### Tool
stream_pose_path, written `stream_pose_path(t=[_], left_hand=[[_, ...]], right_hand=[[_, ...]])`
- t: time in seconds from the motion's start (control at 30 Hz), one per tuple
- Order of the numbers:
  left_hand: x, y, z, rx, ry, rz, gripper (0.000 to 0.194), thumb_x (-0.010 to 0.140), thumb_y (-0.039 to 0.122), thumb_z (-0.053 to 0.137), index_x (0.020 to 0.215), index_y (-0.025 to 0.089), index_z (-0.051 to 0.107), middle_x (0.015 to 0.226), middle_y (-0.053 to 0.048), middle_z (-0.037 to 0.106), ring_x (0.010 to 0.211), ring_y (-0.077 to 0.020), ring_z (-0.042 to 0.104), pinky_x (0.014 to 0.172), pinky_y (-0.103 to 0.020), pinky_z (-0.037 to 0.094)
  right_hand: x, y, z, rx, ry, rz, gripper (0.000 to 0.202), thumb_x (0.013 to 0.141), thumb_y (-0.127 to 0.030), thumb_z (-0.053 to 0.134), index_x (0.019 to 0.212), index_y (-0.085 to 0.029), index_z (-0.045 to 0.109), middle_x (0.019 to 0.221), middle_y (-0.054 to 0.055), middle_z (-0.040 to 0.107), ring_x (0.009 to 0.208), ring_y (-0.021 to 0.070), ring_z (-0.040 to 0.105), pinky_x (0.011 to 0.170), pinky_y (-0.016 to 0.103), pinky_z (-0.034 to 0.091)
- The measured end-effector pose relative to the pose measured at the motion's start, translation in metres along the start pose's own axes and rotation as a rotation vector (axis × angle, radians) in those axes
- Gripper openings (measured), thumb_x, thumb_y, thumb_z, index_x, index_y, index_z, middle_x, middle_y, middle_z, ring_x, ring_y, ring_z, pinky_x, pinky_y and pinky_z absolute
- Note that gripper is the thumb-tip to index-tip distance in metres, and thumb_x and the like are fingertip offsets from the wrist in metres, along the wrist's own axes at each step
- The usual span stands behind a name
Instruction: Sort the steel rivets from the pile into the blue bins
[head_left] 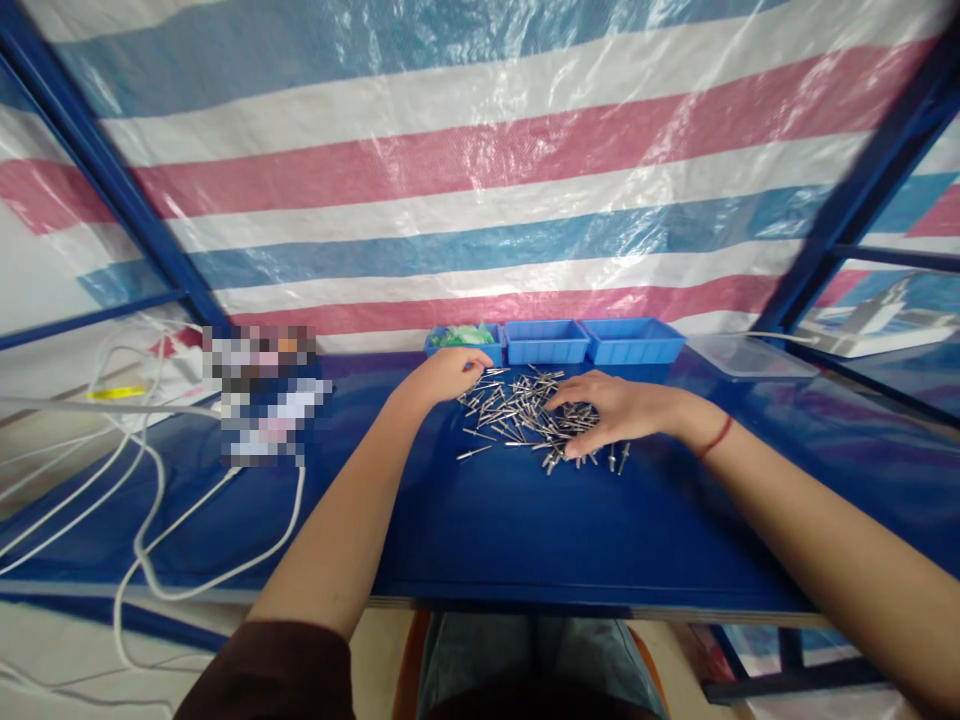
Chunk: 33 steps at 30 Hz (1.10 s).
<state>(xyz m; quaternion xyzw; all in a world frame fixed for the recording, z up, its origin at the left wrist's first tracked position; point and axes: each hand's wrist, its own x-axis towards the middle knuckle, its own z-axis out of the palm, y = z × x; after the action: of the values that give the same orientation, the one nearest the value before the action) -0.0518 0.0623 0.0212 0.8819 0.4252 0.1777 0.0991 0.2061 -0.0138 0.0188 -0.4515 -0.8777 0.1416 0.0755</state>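
Where spread, rivets [517,412] between hands [525,392]

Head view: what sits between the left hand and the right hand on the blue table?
In the head view, the pile of small metal rivets lies between the left hand and right hand on the blue table; both hands touch its edges.

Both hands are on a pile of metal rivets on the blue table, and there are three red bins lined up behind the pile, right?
Not quite: the head view shows the three bins are blue, not red. The rest holds: left hand and right hand rest on the rivets on the blue table.
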Motion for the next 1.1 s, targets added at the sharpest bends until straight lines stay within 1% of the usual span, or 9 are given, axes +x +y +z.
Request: stream_pose_path(t=[0.2, 0.37, 0.5, 0.63, 0.73, 0.8, 0.9, 1.0, 1.1], left_hand=[[-0.005, 0.006, -0.005, 0.030, -0.098, 0.006, 0.033, 0.083, 0.021, 0.043, 0.107, 0.018, 0.066, 0.109, -0.004, 0.068, 0.095, -0.0167, 0.062, 0.086, -0.027, 0.045], [-0.004, 0.016, -0.003, 0.010, -0.113, 0.019, 0.035, 0.084, 0.025, 0.042, 0.111, 0.018, 0.064, 0.107, -0.005, 0.068, 0.094, -0.0166, 0.062, 0.085, -0.027, 0.045], [-0.005, 0.036, 0.009, 0.018, -0.167, 0.146, 0.035, 0.085, 0.030, 0.046, 0.115, 0.021, 0.062, 0.119, -0.005, 0.063, 0.108, -0.0183, 0.057, 0.095, -0.030, 0.041], [-0.008, 0.057, 0.030, 0.047, -0.235, 0.251, 0.047, 0.085, 0.049, 0.047, 0.127, 0.029, 0.053, 0.143, -0.004, 0.042, 0.129, -0.0239, 0.039, 0.106, -0.039, 0.030], [-0.009, 0.065, 0.042, 0.061, -0.280, 0.319, 0.042, 0.085, 0.047, 0.049, 0.120, 0.026, 0.057, 0.136, -0.005, 0.049, 0.124, -0.0230, 0.045, 0.104, -0.037, 0.034], [-0.008, 0.068, 0.047, 0.068, -0.258, 0.349, 0.032, 0.086, 0.039, 0.051, 0.111, 0.022, 0.062, 0.120, -0.005, 0.060, 0.113, -0.0203, 0.053, 0.098, -0.033, 0.039], [-0.009, 0.068, 0.048, 0.105, -0.190, 0.360, 0.021, 0.085, 0.032, 0.052, 0.098, 0.020, 0.064, 0.105, -0.005, 0.065, 0.101, -0.0190, 0.058, 0.091, -0.032, 0.043], [-0.015, 0.065, 0.046, 0.168, -0.111, 0.377, 0.023, 0.087, 0.034, 0.051, 0.099, 0.020, 0.065, 0.114, -0.006, 0.062, 0.107, -0.0211, 0.056, 0.094, -0.035, 0.042], [-0.022, 0.059, 0.045, 0.177, -0.045, 0.388, 0.033, 0.089, 0.041, 0.047, 0.115, 0.024, 0.060, 0.124, -0.006, 0.057, 0.115, -0.0215, 0.051, 0.100, -0.038, 0.038]], right_hand=[[0.005, 0.010, 0.000, 0.102, -0.046, -0.085, 0.047, 0.074, -0.051, 0.062, 0.107, -0.018, 0.067, 0.108, 0.009, 0.066, 0.100, 0.0230, 0.060, 0.090, 0.035, 0.044], [0.001, 0.016, -0.008, 0.088, 0.003, -0.033, 0.036, 0.079, -0.035, 0.058, 0.108, -0.015, 0.066, 0.111, 0.009, 0.066, 0.101, 0.0205, 0.060, 0.090, 0.033, 0.044], [-0.008, 0.017, -0.017, 0.062, -0.010, 0.067, 0.035, 0.077, -0.031, 0.058, 0.109, -0.019, 0.066, 0.112, 0.007, 0.066, 0.102, 0.0215, 0.060, 0.090, 0.034, 0.044], [-0.011, 0.018, -0.018, 0.034, -0.091, 0.167, 0.042, 0.070, -0.032, 0.064, 0.110, -0.020, 0.066, 0.115, 0.007, 0.065, 0.102, 0.0242, 0.059, 0.087, 0.033, 0.045], [-0.009, 0.020, -0.016, 0.005, -0.098, 0.178, 0.037, 0.068, -0.025, 0.064, 0.104, -0.018, 0.067, 0.107, 0.007, 0.067, 0.095, 0.0225, 0.061, 0.081, 0.031, 0.046], [-0.008, 0.023, -0.015, -0.003, -0.085, 0.169, 0.029, 0.068, -0.019, 0.060, 0.096, -0.017, 0.067, 0.097, 0.006, 0.068, 0.085, 0.0201, 0.062, 0.074, 0.029, 0.047], [-0.010, 0.027, -0.019, 0.018, -0.067, 0.182, 0.021, 0.068, -0.012, 0.055, 0.085, -0.017, 0.066, 0.082, 0.005, 0.067, 0.074, 0.0171, 0.061, 0.066, 0.027, 0.046], [-0.016, 0.030, -0.023, 0.077, -0.046, 0.165, 0.020, 0.070, -0.012, 0.053, 0.084, -0.018, 0.065, 0.081, 0.004, 0.067, 0.072, 0.0155, 0.061, 0.062, 0.026, 0.046], [-0.019, 0.032, -0.020, 0.128, 0.059, 0.083, 0.019, 0.075, -0.015, 0.050, 0.085, -0.018, 0.065, 0.084, 0.004, 0.068, 0.074, 0.0144, 0.060, 0.067, 0.026, 0.047]])
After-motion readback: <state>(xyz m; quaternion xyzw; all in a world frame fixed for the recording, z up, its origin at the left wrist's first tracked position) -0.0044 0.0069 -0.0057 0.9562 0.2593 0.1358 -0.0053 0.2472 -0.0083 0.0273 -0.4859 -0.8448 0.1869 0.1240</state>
